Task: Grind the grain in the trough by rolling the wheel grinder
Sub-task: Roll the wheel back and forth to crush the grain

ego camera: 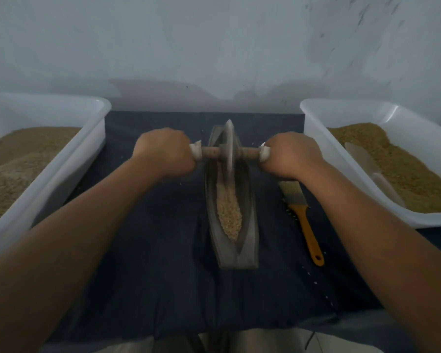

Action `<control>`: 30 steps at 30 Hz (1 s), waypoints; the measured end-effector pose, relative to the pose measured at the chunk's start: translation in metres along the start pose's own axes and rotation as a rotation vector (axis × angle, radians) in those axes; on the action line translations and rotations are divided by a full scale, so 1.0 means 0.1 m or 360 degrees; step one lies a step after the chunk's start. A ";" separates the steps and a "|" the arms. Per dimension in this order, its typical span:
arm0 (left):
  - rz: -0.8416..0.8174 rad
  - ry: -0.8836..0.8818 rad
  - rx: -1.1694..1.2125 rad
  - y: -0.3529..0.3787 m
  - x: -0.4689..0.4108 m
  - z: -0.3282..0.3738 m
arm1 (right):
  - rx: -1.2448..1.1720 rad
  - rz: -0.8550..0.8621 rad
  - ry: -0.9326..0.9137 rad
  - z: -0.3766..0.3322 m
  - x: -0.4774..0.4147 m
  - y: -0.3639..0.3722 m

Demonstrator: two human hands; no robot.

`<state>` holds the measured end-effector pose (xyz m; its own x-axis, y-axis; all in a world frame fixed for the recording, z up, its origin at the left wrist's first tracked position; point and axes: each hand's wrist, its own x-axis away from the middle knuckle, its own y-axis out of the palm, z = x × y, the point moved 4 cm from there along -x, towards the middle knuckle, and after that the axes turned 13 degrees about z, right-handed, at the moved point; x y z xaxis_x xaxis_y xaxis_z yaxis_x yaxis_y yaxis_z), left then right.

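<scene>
Well to the left of the trough (239,258) stands a white tub (69,159) holding a brown heap; whether that is raw grain or finished meal I cannot tell. Closer to the trough, my left hand (163,151) is clenched round the left end of the axle (210,151), fingers wrapped over a pale end piece. The wheel grinder (229,143) stands upright on its edge inside the trough, toward its far end, with the axle crossing above the trough's rims. Along the trough's channel, from under the wheel to close to its near end, lies the grain (228,215). It is a long pale strip that looks coarse and pebbly, so I judge the grinding is under way but far from finished. The kernels at the trough's near end seem largely whole, and the part behind the wheel is hidden. Right of the trough, my right hand (290,155) grips the other end of the axle in the same closed fist. Just beside the trough on that side an orange-handled brush (302,215) lies untouched on the dark cloth (150,238), so I take sweeping out as not yet due. Farther right of the trough stands a second white tub (323,154) with a brown heap and a scoop (362,157) lying in it. What is left, as I judge it, is many passes of the wheel along the whole channel.
</scene>
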<state>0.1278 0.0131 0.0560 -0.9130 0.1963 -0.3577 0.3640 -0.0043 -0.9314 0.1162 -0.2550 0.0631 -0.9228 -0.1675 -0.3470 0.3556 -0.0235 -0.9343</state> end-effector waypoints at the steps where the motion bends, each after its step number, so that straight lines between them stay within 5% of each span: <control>1: -0.0004 0.0019 -0.0022 -0.02 -0.06 0.02 | -0.0010 -0.0001 0.0023 0.00 -0.01 0.01; 8: -0.0589 0.0265 0.0382 -0.10 0.75 -0.07 | -0.0256 -0.0517 -0.0151 -0.01 0.71 -0.24; 11: -0.0415 0.0298 0.0298 -0.06 0.87 -0.06 | -0.0394 -0.0726 -0.0126 -0.01 0.78 -0.24; 16: 0.0058 0.0082 -0.0017 -0.04 0.24 0.01 | -0.0030 -0.0016 -0.0004 -0.03 0.20 -0.05; 19: 0.0060 0.0050 -0.0029 -0.03 0.06 0.05 | 0.0017 0.0078 -0.0004 -0.02 0.08 -0.01; 22: -0.0104 0.0172 0.0071 -0.04 0.25 0.03 | -0.0055 -0.0062 -0.0028 0.00 0.25 -0.03; 27: -0.0287 0.0378 0.0200 -0.12 0.76 -0.05 | -0.0383 -0.0696 -0.0048 0.02 0.81 -0.17; 30: -0.0146 0.0292 0.0123 -0.04 0.75 -0.05 | -0.0340 -0.0551 -0.0021 0.01 0.72 -0.14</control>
<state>0.0593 0.0323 0.0329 -0.8904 0.3742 -0.2593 0.2592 -0.0517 -0.9645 0.0451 -0.2675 0.0513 -0.9801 -0.1980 -0.0094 -0.0156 0.1241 -0.9921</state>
